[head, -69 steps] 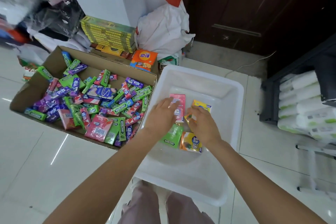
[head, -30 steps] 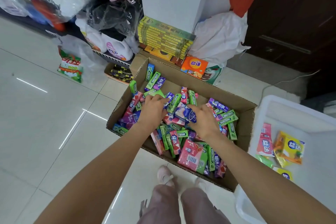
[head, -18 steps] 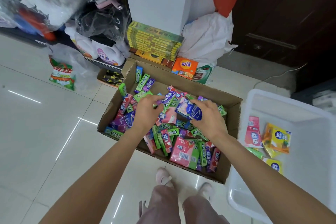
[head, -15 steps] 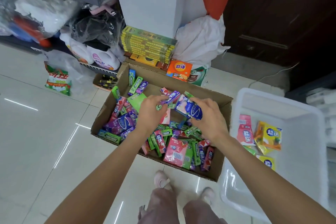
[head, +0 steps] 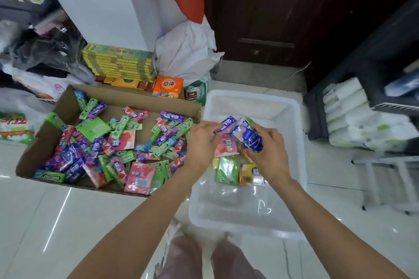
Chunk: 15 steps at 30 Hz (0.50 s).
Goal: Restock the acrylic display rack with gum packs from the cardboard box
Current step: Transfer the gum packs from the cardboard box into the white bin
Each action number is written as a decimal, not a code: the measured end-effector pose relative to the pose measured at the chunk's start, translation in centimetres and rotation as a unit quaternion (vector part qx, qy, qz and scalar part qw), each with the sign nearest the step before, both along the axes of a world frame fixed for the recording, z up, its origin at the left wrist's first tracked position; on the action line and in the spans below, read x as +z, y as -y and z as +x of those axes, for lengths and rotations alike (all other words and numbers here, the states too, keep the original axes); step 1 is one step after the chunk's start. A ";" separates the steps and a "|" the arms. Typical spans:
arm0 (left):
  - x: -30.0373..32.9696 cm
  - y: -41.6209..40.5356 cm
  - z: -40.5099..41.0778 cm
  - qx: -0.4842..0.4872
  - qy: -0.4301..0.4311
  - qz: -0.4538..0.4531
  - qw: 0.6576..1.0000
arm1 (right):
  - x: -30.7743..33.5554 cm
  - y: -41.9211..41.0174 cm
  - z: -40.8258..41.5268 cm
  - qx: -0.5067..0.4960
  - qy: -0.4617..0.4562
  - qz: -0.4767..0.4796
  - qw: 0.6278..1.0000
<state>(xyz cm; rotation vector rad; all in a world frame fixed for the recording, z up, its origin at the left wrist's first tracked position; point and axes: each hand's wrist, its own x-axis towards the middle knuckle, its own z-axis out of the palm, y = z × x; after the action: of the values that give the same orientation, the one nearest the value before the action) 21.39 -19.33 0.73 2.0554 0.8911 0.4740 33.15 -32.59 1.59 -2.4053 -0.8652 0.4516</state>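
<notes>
A cardboard box [head: 136,97] on the floor at left holds several loose gum packs [head: 118,142] in green, purple and pink. Right of it stands a translucent white plastic bin [head: 292,120]. Pink, green and orange-yellow gum packs [head: 227,171] lie on its floor. My left hand [head: 201,142] pinches a small purple gum pack [head: 227,123] over the bin's left side. My right hand [head: 269,154] grips a blue-and-white gum pack [head: 248,137] just beside it. No acrylic rack is in view.
Behind the box stand stacked green-yellow cartons [head: 118,63], an orange box [head: 167,87] and a white sack [head: 188,50]. A dark door [head: 272,11] is at the back. A black shelf with white rolls [head: 353,111] is on the right. My feet [head: 204,256] are below the bin.
Both hands lifted packs out of the cardboard box and carried them right, over the white bin. The view swung right with them.
</notes>
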 end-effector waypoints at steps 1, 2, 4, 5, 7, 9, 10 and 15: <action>-0.7 0.8 0.8 0.000 -0.017 0.003 1.000 | -0.5 0.8 0.6 -0.006 -0.006 -0.018 1.000; -1.4 1.4 1.5 0.002 -0.035 0.011 0.999 | -1.0 1.5 1.1 -0.010 -0.009 -0.032 0.999; -2.8 2.3 2.6 0.013 -0.071 0.031 0.997 | -2.1 2.3 2.0 -0.011 -0.003 -0.050 0.999; -3.3 2.7 3.0 0.020 -0.087 0.037 0.995 | -2.7 2.5 2.5 -0.007 0.002 -0.060 0.998; -4.4 3.2 3.7 0.013 -0.148 0.067 0.987 | -3.8 2.8 3.3 0.010 0.004 -0.090 0.996; -5.4 3.3 4.2 -0.013 -0.216 0.121 0.969 | -5.0 2.7 3.8 0.041 -0.006 -0.113 0.993; -5.8 3.4 4.4 -0.024 -0.245 0.126 0.961 | -5.5 2.6 3.9 0.058 -0.015 -0.118 0.991; -6.2 3.9 5.4 -0.090 -0.336 0.074 0.935 | -6.7 1.7 4.2 0.114 -0.051 -0.095 0.988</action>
<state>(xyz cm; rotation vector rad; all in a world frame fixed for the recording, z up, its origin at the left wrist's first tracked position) 26.75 -23.23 -5.51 2.4567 1.0567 -0.3002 37.37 -34.31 -5.08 -2.4371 -1.1011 0.7710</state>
